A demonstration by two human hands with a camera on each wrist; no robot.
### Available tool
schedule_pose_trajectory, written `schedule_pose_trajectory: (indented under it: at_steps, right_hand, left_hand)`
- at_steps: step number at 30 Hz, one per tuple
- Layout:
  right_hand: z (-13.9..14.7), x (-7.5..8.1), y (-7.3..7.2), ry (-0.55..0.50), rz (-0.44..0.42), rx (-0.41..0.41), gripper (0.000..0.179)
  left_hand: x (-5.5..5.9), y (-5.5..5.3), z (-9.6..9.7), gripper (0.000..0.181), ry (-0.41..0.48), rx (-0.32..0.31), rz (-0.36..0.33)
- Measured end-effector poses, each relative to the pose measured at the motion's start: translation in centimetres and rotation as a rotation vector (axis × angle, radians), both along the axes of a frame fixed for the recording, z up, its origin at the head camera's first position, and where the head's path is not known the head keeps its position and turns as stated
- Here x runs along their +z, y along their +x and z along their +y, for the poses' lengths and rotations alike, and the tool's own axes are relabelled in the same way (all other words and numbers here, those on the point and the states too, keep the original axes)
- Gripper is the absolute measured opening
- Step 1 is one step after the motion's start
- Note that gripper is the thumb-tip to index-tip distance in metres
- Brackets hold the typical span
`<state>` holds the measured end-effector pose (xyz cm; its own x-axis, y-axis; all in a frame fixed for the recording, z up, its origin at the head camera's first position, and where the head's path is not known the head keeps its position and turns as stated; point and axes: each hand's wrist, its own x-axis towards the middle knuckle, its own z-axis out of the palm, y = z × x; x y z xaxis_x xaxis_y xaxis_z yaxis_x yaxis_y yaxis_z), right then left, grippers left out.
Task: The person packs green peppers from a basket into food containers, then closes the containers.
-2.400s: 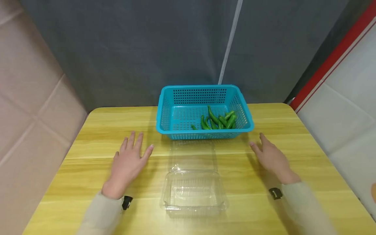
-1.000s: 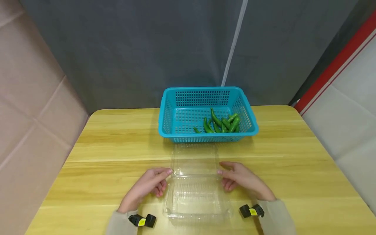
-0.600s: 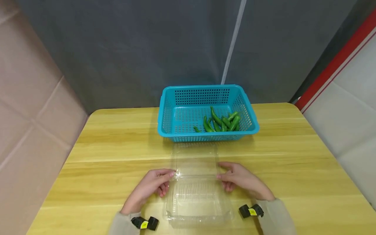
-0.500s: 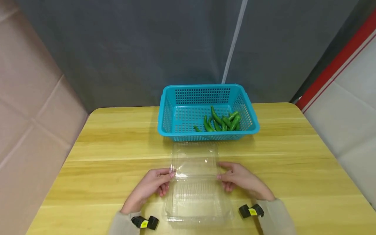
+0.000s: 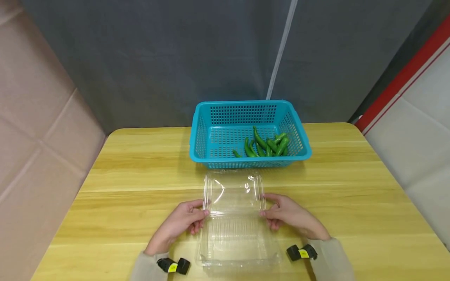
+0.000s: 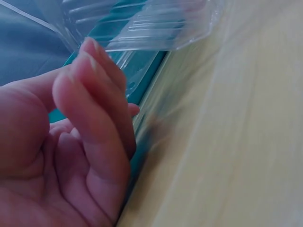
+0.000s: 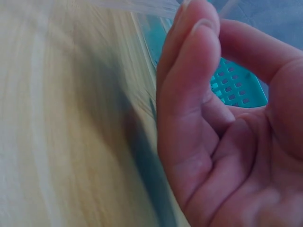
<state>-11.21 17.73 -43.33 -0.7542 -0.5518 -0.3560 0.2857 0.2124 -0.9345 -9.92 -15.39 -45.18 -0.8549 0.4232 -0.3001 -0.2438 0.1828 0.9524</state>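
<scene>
A clear plastic clamshell container (image 5: 232,238) lies opened out on the wooden table, its lid half (image 5: 233,193) pointing away from me and its ridged half nearer. At its left side, close to the hinge, my left hand (image 5: 181,218) pinches the edge between thumb and forefinger. My right hand (image 5: 290,214) does the same on the right side. In both wrist views the other fingers curl in toward the palm. The left wrist view has the ridged plastic (image 6: 147,26) just above the fingertips, off the tabletop. The right thumb's contact is partly hidden.
Just beyond the lid stands a blue perforated basket (image 5: 250,160), with several green chili peppers (image 5: 268,146) toward its right side. Behind the table (image 5: 123,175) hangs a dark grey curtain (image 5: 168,58). Pale walls flank both sides.
Both hands have come inward from outspread positions beside the container and taken its side edges. Within the last half second the lid half has risen slightly, its highlights brighter. The basket stays put.
</scene>
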Motion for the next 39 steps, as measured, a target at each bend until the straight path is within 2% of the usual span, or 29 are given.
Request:
schedule_pose_trajectory:
  at_steps: [7,15,21,25,32,36,39]
  right_hand:
    - [0.0,-0.2,0.0,-0.007,0.01,0.019,0.06]
    - [0.0,-0.2,-0.1,0.0,0.016,0.048,0.052]
    - [-0.3,-0.1,-0.2,0.03,0.066,0.014,0.048]
    - [-0.6,0.0,-0.2,0.056,0.099,-0.017,0.048]
    - [-1.1,-0.2,-0.4,0.066,0.134,-0.053,0.049]
    - [-1.3,-0.2,-0.7,0.07,0.146,-0.066,0.048]
    - [-1.5,-0.2,-0.9,0.071,0.145,-0.083,0.048]
  left_hand:
    - [0.0,-0.1,0.0,0.048,0.021,-0.017,-0.011]
    - [0.1,0.1,-0.2,0.045,0.051,-0.052,0.008]
    - [0.3,0.0,-0.3,0.049,0.084,-0.057,0.019]
    - [0.3,0.0,-0.3,0.053,0.074,-0.062,0.026]
    - [-0.1,-0.1,-0.3,0.047,0.039,-0.024,0.083]
    - [-0.1,-0.2,-0.2,0.043,0.045,0.014,0.075]
    - [0.0,-0.4,-0.3,0.045,0.054,0.019,0.075]
